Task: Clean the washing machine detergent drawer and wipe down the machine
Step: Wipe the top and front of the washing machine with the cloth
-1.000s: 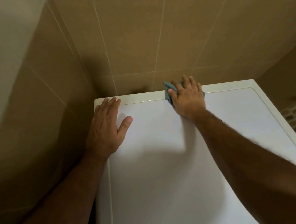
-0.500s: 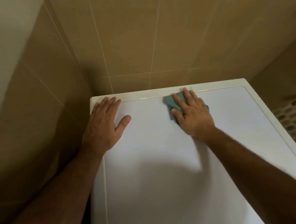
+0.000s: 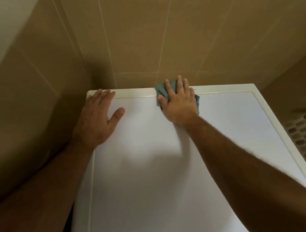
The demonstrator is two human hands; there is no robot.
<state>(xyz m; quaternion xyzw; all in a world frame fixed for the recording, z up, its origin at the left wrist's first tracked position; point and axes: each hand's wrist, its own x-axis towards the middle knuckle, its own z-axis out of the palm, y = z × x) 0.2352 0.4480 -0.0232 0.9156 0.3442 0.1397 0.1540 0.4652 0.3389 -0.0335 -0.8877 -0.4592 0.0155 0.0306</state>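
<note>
1. Washing machine top, white with a cream rim, fills the lower middle of the view and stands in a corner of tan tiled walls.
2. A teal cloth lies at the back edge of the top, partly over the rim and close against the rear wall.
3. The right hand presses flat on the cloth, its fingers straight and close together, with cloth showing on both sides of it.
4. The left hand rests palm down at the back left corner, fingers straight, thumb spread, holding nothing.
5. Mosaic floor tiles show at the right.
</note>
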